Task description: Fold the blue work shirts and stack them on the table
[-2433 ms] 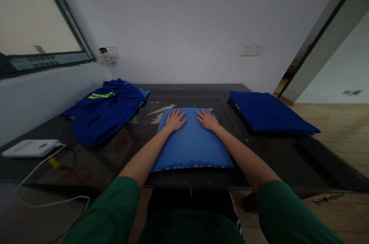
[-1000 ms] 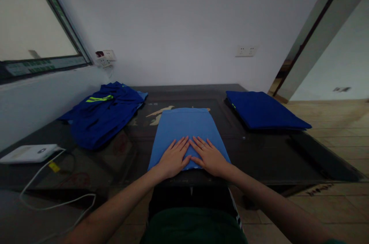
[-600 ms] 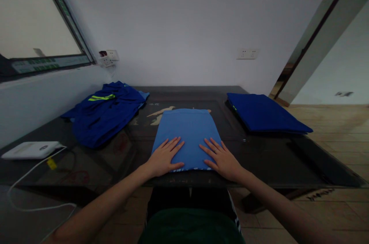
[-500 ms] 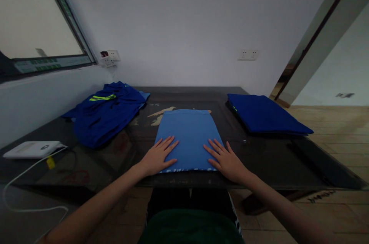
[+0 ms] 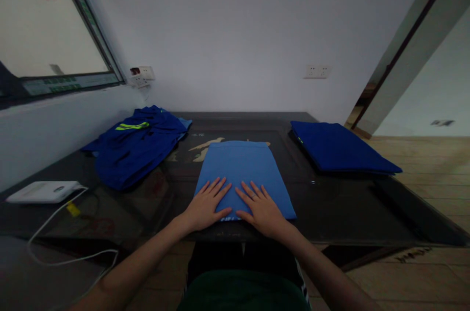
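Note:
A light blue folded garment [image 5: 240,161] lies flat on the dark table [image 5: 235,122] in front of me, a strip of white marks along its near edge. My left hand [image 5: 208,204] rests on its near left part, palm down with the fingers spread. Beside it, my right hand [image 5: 263,209] lies flat on the near middle, fingers apart and a ring on one of them. Neither hand grips the cloth; the palms cover part of the near edge.
Left on the table is a loose heap of dark blue clothing [image 5: 137,147] with yellow-green stripes. Dark blue folded clothes [image 5: 341,147] lie at the right. A white power bank [image 5: 44,192] with a white cable [image 5: 55,264] sits at the left edge. A wall [image 5: 227,32] stands behind.
My right hand has slid left across the garment, closer to my left hand. My left hand has shifted only slightly. The garment lies in about the same place.

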{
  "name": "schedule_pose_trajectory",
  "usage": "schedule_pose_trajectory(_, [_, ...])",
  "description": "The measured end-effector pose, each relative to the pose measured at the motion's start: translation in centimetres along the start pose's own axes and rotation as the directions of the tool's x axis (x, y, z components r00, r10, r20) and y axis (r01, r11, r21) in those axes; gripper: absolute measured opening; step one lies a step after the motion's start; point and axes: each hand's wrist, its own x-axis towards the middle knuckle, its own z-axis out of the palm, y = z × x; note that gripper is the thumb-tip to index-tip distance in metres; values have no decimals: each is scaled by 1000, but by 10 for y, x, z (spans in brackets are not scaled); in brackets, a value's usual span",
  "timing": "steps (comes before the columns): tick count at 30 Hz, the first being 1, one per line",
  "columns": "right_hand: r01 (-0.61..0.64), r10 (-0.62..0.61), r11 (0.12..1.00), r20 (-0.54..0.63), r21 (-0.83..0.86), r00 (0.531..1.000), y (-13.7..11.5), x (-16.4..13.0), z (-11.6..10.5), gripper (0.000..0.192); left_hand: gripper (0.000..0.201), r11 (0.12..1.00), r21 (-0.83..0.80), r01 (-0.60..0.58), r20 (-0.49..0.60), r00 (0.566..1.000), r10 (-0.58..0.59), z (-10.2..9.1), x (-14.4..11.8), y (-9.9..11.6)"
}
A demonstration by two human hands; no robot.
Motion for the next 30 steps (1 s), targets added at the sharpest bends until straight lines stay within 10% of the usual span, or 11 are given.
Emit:
schedule_pose_trajectory(7, [-131,132,991,-24,38,991,55,-26,-17,56,49,922,-381,68,-70,992,-103,-12,0,-30])
schedule_pose_trajectory(10, [-180,209,960,-124,213,970,82,-34,-24,47,36,761,-625,175,-172,920,-353,-24,14,-65])
schedule_pose_trajectory(14, [-211,377,795,-192,569,906,110,-50,-37,50,29,223,-945,237,15,716,-698,-35,38,-109])
schedule_pose_trajectory(18, [-242,455,428,24,871,890,106,-70,-49,63,16,-293,-939,180,330,712,-620,-37,63,-133])
schedule_pose_trajectory(24, [-268,411,17,238,963,880,95,-71,-54,69,18,-264,-903,340,430,745,-510,-35,107,-146])
schedule_pose_trajectory(30, [-350,328,-77,355,934,875,100,-48,-49,71,32,-202,-870,449,490,747,-450,-31,145,-144])
